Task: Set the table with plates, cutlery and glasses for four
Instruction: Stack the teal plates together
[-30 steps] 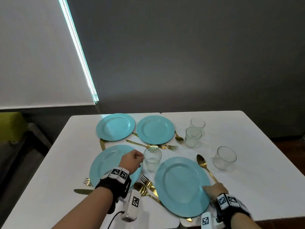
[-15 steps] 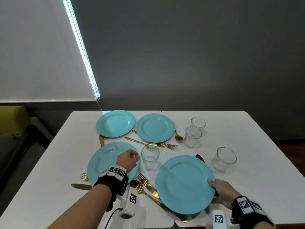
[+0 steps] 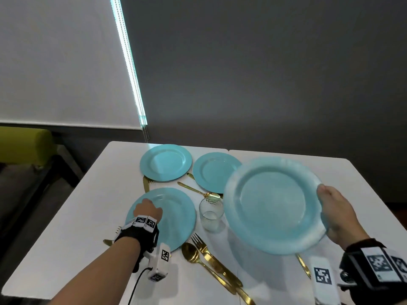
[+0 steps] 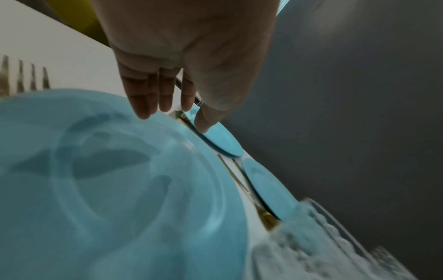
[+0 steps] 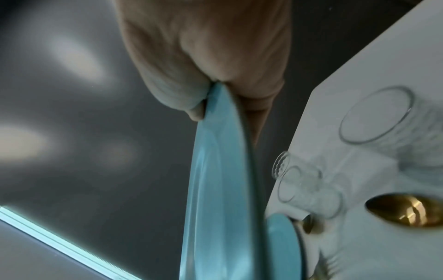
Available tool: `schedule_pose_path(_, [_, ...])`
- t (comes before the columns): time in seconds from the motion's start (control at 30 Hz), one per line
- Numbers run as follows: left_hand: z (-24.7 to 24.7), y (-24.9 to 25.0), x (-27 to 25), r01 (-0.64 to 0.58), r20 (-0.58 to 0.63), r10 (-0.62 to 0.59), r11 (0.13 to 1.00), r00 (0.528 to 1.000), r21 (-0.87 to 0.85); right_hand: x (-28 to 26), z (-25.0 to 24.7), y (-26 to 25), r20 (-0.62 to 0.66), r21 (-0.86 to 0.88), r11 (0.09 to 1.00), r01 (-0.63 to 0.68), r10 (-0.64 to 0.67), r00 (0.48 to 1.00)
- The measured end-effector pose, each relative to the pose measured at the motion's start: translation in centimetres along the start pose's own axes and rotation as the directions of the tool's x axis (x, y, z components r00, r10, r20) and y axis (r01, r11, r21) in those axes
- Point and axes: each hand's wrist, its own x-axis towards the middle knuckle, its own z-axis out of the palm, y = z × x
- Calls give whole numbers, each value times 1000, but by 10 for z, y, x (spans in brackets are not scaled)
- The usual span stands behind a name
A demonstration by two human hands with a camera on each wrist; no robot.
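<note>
My right hand (image 3: pixel 330 214) grips a turquoise plate (image 3: pixel 273 205) by its right rim, thumb on top, and holds it tilted in the air above the table's right half. In the right wrist view the thumb and fingers (image 5: pixel 191 106) pinch the rim of that plate (image 5: pixel 215 189). My left hand (image 3: pixel 147 211) hovers over the near-left plate (image 3: pixel 178 219) on the white table (image 3: pixel 88 216). Its fingers (image 4: pixel 143 102) are straight, tips at the far rim of that plate (image 4: pixel 107 189), holding nothing. A glass (image 3: pixel 211 214) stands between the two plates.
Two more turquoise plates (image 3: pixel 165 162) (image 3: pixel 211 172) lie at the back. A gold fork (image 3: pixel 199 241), spoon (image 3: pixel 190 253) and other cutlery lie scattered. Further glasses (image 5: pixel 376 115) (image 5: pixel 299 181) and a gold spoon (image 5: pixel 405 210) sit under the lifted plate.
My right hand has taken the near-right plate by its rim and lifted it off the table, up and to the right. My left hand drew back from the glass over the near-left plate.
</note>
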Motion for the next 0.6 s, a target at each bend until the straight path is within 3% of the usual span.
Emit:
schedule_pose_path(0.2, [-16, -28, 40, 126, -10, -126, 981, 992, 150, -4, 69, -16, -64, 172, 982, -76, 88, 994])
schedule_pose_path(0.6, [-24, -57, 83, -33, 194, -8, 977, 981, 209, -12, 175, -12, 3, 182, 976, -119, 120, 993])
